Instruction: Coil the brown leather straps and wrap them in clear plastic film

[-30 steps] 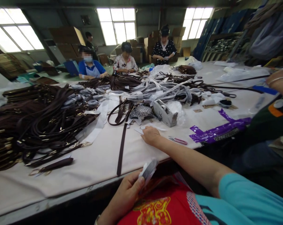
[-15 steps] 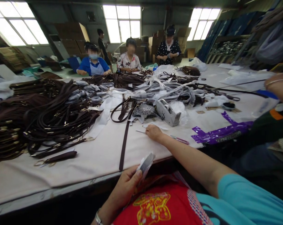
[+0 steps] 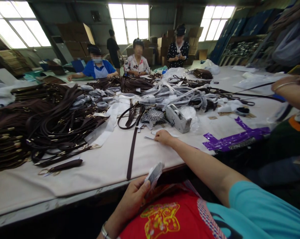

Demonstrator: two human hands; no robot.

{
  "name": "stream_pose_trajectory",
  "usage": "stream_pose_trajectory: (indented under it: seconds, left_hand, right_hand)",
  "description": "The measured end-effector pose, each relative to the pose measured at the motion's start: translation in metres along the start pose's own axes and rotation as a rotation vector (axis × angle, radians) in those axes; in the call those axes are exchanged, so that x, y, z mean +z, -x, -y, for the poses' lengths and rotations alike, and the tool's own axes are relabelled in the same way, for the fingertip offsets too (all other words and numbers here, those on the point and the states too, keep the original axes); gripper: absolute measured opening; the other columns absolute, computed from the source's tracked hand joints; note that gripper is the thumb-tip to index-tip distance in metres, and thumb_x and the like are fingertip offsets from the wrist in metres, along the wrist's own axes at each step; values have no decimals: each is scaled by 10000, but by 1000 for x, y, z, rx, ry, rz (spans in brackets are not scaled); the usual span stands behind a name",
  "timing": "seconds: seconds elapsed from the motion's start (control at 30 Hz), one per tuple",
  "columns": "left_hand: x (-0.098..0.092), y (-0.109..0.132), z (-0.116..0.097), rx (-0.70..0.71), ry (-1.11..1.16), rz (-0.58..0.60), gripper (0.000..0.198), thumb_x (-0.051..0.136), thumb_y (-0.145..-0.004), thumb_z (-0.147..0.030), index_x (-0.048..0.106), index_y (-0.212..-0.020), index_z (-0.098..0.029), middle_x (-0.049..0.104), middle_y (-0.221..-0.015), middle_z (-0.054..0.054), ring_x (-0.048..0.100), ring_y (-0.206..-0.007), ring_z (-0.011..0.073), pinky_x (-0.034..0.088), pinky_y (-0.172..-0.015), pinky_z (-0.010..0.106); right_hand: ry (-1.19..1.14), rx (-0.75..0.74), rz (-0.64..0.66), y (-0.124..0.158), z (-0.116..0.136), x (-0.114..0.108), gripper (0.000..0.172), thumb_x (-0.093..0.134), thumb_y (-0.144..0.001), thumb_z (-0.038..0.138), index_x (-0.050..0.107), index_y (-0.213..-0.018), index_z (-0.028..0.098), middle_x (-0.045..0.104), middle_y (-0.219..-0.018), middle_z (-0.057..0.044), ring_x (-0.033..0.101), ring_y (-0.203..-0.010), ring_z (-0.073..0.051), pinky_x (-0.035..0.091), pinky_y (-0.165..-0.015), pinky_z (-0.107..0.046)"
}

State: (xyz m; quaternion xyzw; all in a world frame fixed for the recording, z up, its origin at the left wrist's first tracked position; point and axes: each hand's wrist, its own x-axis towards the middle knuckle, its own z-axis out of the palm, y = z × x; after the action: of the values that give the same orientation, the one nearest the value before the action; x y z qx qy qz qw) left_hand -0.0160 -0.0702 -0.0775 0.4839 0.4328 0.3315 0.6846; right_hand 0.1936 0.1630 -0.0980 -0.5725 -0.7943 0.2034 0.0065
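Observation:
My left hand (image 3: 137,196) is closed round a small flat grey bundle in white wrapping (image 3: 155,172), held upright above my lap by the table's front edge. Farther forward, my right hand (image 3: 163,136) rests low on the table with its fingers pressed together. A thin pale strip (image 3: 149,138) sticks out by those fingertips; I cannot make out what it is. Just beyond stand a grey tape dispenser (image 3: 178,119) and a black-and-white patterned pouch (image 3: 153,117). One dark brown strap (image 3: 133,154) runs toward the table's front edge, left of my right hand.
Heaps of brown straps (image 3: 57,126) with gold hardware cover the left side. Wrapped coils (image 3: 100,96) lie in the middle, purple tape (image 3: 236,134) to the right. Another person's arm (image 3: 293,88) reaches in at right. Several people (image 3: 137,63) are across the table.
My right hand has shifted slightly, and its forearm now covers the pink-handled tool lying on the table. My left hand stays put with the bundle. The neighbour's arm at right moved slightly left.

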Motion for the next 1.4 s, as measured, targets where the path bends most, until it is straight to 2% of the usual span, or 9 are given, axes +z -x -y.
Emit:
stream_pose_trajectory:
  seconds: [0.33,0.47,0.57,0.7,0.8,0.87,1.13,1.27,1.4]
  left_hand:
    - [-2,-1,0,29,27,-36,435,618,-882,-555,686,-893,-126,585,-739,30,470,-675,148,381,-639,251]
    - [-7,-6,2,75,92,-126,383,606,-917,-499,665,-847,-127,570,-734,22,471,-661,123,380,-617,231]
    - [-11,-15,-2,133,280,-225,343,681,-876,-465,665,-842,-124,590,-735,27,530,-678,129,455,-659,242]
    - [-13,-29,-15,154,498,-280,348,778,-793,-447,654,-811,-123,624,-762,28,592,-708,150,582,-739,357]
    - [-11,-38,-24,122,561,-266,369,792,-777,-454,657,-878,-126,651,-807,35,634,-744,181,615,-764,487]
    - [-7,-43,-28,117,559,-256,397,795,-774,-458,657,-938,-124,651,-792,29,647,-740,186,620,-761,500]
    - [20,-53,-30,136,443,-137,340,758,-816,-441,591,-882,-152,591,-703,-10,589,-631,132,597,-684,340]
    - [29,-53,-24,144,407,-81,292,753,-837,-372,625,-973,-147,586,-702,-14,551,-620,98,495,-620,219]
    - [23,-54,-22,110,281,-177,261,730,-852,-379,635,-836,-137,587,-673,-16,519,-588,85,448,-584,203]
  right_hand:
    - [88,106,-268,19,24,25,240,455,-1001,203,635,-1119,96,657,-1171,-151,623,-1088,-255,493,-929,-420]
    - [4,95,-400,32,21,3,307,353,-1004,168,626,-1101,66,690,-1050,-207,652,-980,-274,483,-841,-370]
    - [-105,43,-471,58,21,-16,356,314,-1040,299,610,-1098,110,703,-973,-138,652,-904,-221,480,-789,-309]
    - [-651,-99,-268,118,29,-19,336,476,-951,454,615,-852,164,575,-619,13,516,-550,-123,392,-512,-227]
    - [-983,-28,-27,162,38,-7,312,602,-823,464,592,-718,170,459,-503,58,376,-439,-86,265,-419,-217]
    - [-1069,50,20,178,41,2,303,619,-777,465,585,-700,174,445,-487,64,355,-425,-81,236,-404,-216]
    - [-1092,125,-62,176,42,6,234,631,-736,385,586,-655,170,416,-456,74,339,-420,-75,215,-401,-213]
    - [-1253,-18,-44,170,48,13,303,642,-796,442,629,-735,146,562,-564,29,455,-486,-92,357,-461,-217]
    - [-1141,-220,-188,176,42,21,326,591,-904,431,649,-1023,134,664,-734,-17,565,-603,-130,479,-580,-253]
